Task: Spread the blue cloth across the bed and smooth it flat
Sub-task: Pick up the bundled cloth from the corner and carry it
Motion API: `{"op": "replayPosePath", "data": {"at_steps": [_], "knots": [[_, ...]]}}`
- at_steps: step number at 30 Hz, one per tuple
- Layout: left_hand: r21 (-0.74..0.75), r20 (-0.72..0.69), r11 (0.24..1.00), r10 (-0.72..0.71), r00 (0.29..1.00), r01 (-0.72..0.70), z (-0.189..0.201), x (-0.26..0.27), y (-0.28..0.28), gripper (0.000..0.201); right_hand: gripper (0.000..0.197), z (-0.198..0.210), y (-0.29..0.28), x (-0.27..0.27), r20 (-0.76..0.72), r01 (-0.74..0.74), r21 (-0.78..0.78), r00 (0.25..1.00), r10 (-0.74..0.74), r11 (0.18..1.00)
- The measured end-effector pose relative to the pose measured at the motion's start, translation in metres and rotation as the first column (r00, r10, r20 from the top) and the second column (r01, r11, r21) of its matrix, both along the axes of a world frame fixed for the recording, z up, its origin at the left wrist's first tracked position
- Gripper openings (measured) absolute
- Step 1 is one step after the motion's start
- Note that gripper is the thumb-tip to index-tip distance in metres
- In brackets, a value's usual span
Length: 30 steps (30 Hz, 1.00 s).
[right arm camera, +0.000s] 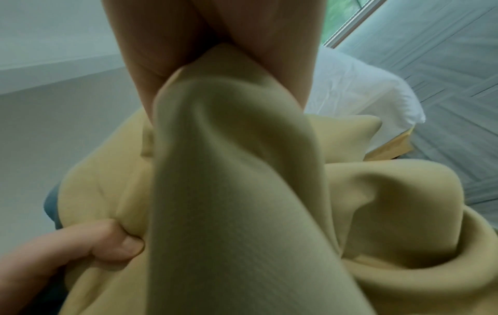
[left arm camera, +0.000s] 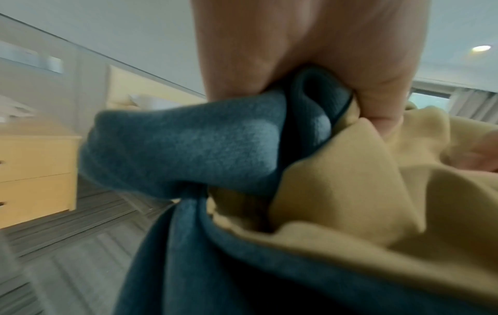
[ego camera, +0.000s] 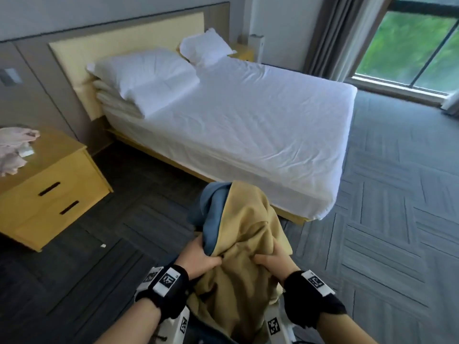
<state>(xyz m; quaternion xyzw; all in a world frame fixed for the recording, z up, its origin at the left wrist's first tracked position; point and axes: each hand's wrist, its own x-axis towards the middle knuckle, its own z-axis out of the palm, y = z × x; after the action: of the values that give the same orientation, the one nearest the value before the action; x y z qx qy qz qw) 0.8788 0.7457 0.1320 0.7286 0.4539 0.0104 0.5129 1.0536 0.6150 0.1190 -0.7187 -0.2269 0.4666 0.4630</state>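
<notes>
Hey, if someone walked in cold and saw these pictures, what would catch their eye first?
Probably the bunched two-sided cloth, blue on one face and tan on the other, gripped by the left hand and the right hand low in the middle of the head view. Behind it stands the bed with its wrinkled white sheet and two white pillows at the headboard, nothing blue on it yet.

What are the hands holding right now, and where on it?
Both hold the bunched blue-and-tan cloth: the left hand grips its blue-edged folds, the right hand a tan fold.
</notes>
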Motion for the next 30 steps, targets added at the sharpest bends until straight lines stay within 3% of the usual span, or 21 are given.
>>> {"op": "replayPosePath", "data": {"at_steps": [5,13,23,27,30], "knots": [[-0.026,-0.003,0.994,-0.108,0.994,0.108,-0.007,0.095,0.056,0.073,0.057,0.005,0.035,0.073,0.008,0.150,0.026,0.989,-0.150,0.988],[-0.049,-0.018,0.984,-0.171,0.985,0.170,-0.021,0.258,0.132,0.068,0.061,0.001,0.102,0.215,0.002,0.272,0.045,0.962,-0.272,0.961],[-0.065,-0.055,0.994,-0.093,0.994,0.090,-0.017,0.431,0.224,0.070,0.054,0.000,0.203,0.400,0.034,0.247,0.022,0.968,-0.248,0.969],[-0.058,-0.045,0.995,-0.087,0.995,0.084,-0.018,0.486,0.265,0.052,0.055,0.000,0.249,0.454,0.089,0.235,0.020,0.968,-0.236,0.972],[-0.039,-0.045,0.994,-0.107,0.993,0.105,-0.018,0.532,0.305,0.066,0.054,0.001,0.289,0.497,0.131,0.236,0.030,0.962,-0.238,0.971]]}}
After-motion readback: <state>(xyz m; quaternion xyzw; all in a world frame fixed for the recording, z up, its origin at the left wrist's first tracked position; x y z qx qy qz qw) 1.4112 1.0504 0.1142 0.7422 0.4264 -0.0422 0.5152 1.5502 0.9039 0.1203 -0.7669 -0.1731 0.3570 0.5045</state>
